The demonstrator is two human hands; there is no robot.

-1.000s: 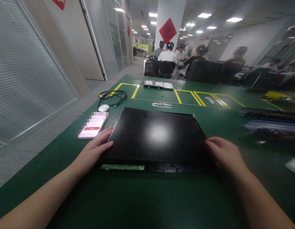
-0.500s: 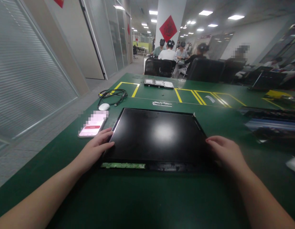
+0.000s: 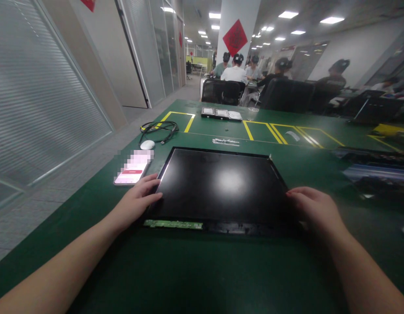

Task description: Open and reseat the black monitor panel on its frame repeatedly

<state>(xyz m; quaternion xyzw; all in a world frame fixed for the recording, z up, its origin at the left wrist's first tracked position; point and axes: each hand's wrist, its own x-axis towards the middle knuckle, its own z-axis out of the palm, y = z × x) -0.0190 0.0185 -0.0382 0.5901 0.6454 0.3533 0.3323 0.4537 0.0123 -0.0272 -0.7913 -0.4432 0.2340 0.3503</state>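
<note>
A dark LCD screen panel (image 3: 205, 183) lies face up on the green table, with a bright ceiling reflection on its glass. Along its near edge runs an exposed strip of green circuit board (image 3: 173, 224). My left hand (image 3: 139, 198) grips the panel's left edge, thumb over the front and fingers along the side. At the right edge, my right hand (image 3: 316, 207) pinches the frame between thumb and curled fingers. The undersides of both grips are hidden.
A phone (image 3: 133, 171), a white mouse (image 3: 147, 145) and a coiled black cable (image 3: 162, 131) lie left. Several hard drives (image 3: 221, 114) and a clear cup (image 3: 252, 114) stand behind the panel. Blurred panels (image 3: 378, 172) lie right. People sit at a far table.
The camera view has turned slightly left, so everything appears shifted a little to the right. Both hands keep their places on the panel's edges.
</note>
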